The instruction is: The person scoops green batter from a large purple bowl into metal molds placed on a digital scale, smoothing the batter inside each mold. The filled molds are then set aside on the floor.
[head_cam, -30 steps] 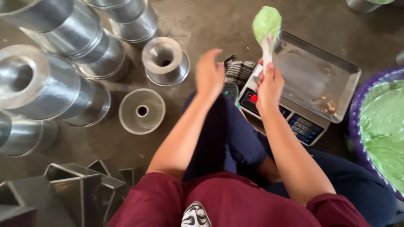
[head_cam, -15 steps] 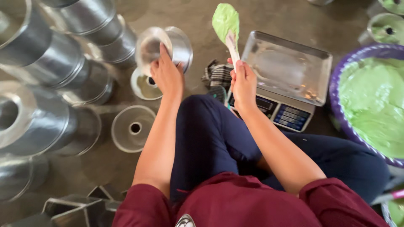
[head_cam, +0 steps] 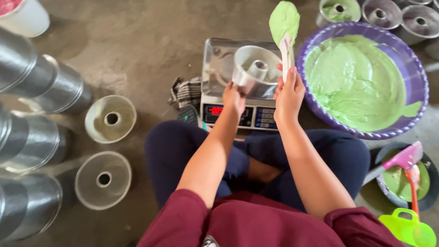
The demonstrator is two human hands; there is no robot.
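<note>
A seated person in a maroon shirt [head_cam: 256, 224] and dark trousers works over a scale [head_cam: 238, 91] set on the floor just past the knees. The left hand [head_cam: 234, 97] grasps the near rim of a tube pan [head_cam: 256, 71], fingers closed on its edge, holding it tilted on the scale's steel tray with its open mouth and centre tube turned toward the camera. Just right of that grip, the right hand [head_cam: 288, 93] is clenched around the handle of a spatula [head_cam: 284, 27], held upright, its blade coated in green batter and rising beyond the pan. Right of the spatula sits a purple basin [head_cam: 414, 64] of green batter [head_cam: 352, 82], close beside the scale. Left of the pan grip, a checked cloth [head_cam: 185, 91] lies against the scale's side. Farther left, two empty pans [head_cam: 109, 119] rest mouth-up on the floor, with stacks of steel moulds [head_cam: 32, 137] beyond them at the edge of the view. Near the person's right side, a small bowl [head_cam: 404, 180] of batter holds a pink scraper [head_cam: 404, 158], with a lime-green scoop [head_cam: 409, 226] just below it. Beyond the basin, three more pans [head_cam: 382, 11] stand in a row, the nearest smeared green. A white tub [head_cam: 27, 18] stands at the far left.
</note>
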